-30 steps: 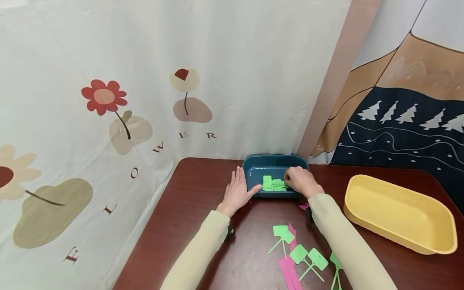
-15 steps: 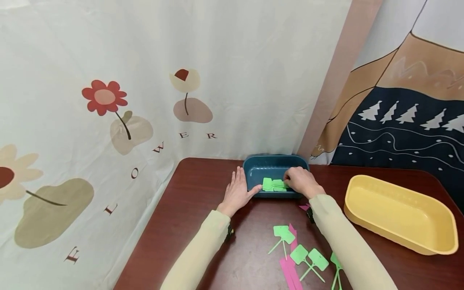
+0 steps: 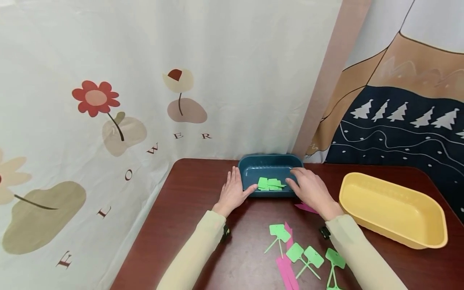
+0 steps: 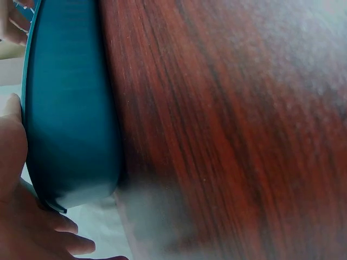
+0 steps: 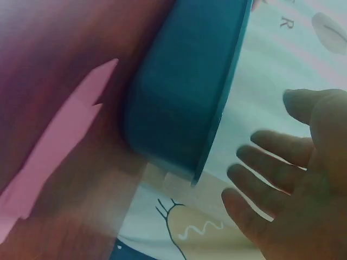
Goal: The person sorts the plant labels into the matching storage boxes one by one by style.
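A dark teal plastic basin [image 3: 266,171] stands at the back of the table, with several green plant labels [image 3: 269,184] lying in a small heap near its front wall. My left hand [image 3: 232,192] rests against the basin's left end, fingers straight and thumb over the front left corner. At the right end, my right hand [image 3: 312,189] hovers with fingers spread and nothing held. The right wrist view shows its fingers [image 5: 271,170] apart from the basin's rim [image 5: 222,116]. In the left wrist view, the thumb lies along the basin's outer wall [image 4: 73,108].
More green plant labels [image 3: 305,256] lie on the front of the brown table [image 3: 197,189]. Pink strips [image 3: 288,273] lie among them, and another pink piece [image 3: 307,208] is below my right hand. A yellow basin [image 3: 395,209] stands at the right. Curtains hang behind.
My right hand has let go of the green plant labels, spread its fingers and drawn slightly right. The labels stay in the basin. My left hand keeps its place; the head view shifted a little.
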Motion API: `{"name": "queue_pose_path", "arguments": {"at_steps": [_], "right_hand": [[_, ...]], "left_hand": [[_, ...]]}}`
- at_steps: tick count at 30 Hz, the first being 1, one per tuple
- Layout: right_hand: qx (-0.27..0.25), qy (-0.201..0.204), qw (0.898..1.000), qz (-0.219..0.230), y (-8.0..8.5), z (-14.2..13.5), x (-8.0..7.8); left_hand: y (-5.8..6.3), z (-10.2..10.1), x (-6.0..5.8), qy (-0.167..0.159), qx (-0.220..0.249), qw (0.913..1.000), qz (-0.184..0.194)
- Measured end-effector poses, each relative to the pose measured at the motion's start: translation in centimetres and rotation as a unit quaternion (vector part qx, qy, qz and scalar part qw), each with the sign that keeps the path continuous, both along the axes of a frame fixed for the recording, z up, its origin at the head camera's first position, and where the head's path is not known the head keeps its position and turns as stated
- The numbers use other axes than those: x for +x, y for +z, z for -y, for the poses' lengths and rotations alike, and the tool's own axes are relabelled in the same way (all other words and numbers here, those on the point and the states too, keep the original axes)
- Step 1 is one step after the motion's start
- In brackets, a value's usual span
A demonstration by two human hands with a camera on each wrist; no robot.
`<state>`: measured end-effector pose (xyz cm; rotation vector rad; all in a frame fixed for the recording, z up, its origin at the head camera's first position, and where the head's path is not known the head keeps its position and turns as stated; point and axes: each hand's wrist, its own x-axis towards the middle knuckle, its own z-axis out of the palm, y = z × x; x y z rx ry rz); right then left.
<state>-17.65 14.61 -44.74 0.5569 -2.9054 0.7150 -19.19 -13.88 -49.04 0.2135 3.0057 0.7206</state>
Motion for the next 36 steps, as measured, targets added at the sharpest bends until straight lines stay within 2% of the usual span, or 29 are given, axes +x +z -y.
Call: {"name": "queue_pose_path", "arguments": {"at_steps": [6,13,18,23,27,31,33,36], "right_hand": [[0.036,-0.005,0.999,0.010,-1.3,-0.8,1.6],[0.050,-0.012,0.998,0.031,-2.7,-1.0,2.5],[0.046,-0.014,0.998,0.037,-2.7,-1.5,3.1],[0.030,-0.031,0.999,0.025,-1.9,-3.2,4.9],[0.014,-0.058,0.998,-0.025,-0.6,-5.8,7.2],[-0.007,-0.108,0.991,-0.081,0.3,-10.3,9.1],[-0.016,-0.146,0.985,-0.084,0.2,-13.0,9.8],[-0.023,-0.201,0.978,-0.053,-0.5,-17.1,10.5]], "left_hand": [[0.1,0.0,-0.3,-0.003,0.003,1.0000,-0.001],[0.2,-0.2,-0.3,-0.005,0.020,0.9998,0.002],[-0.1,-0.2,-0.3,0.000,0.038,0.9993,0.002],[-0.1,-0.1,0.2,0.008,0.054,0.9985,-0.002],[0.3,0.3,0.9,0.005,0.068,0.9975,-0.020],[0.9,1.2,2.0,0.002,0.068,0.9971,-0.036],[1.1,1.7,2.6,-0.003,0.069,0.9966,-0.044],[1.3,2.3,3.3,-0.019,0.074,0.9950,-0.064]]}}
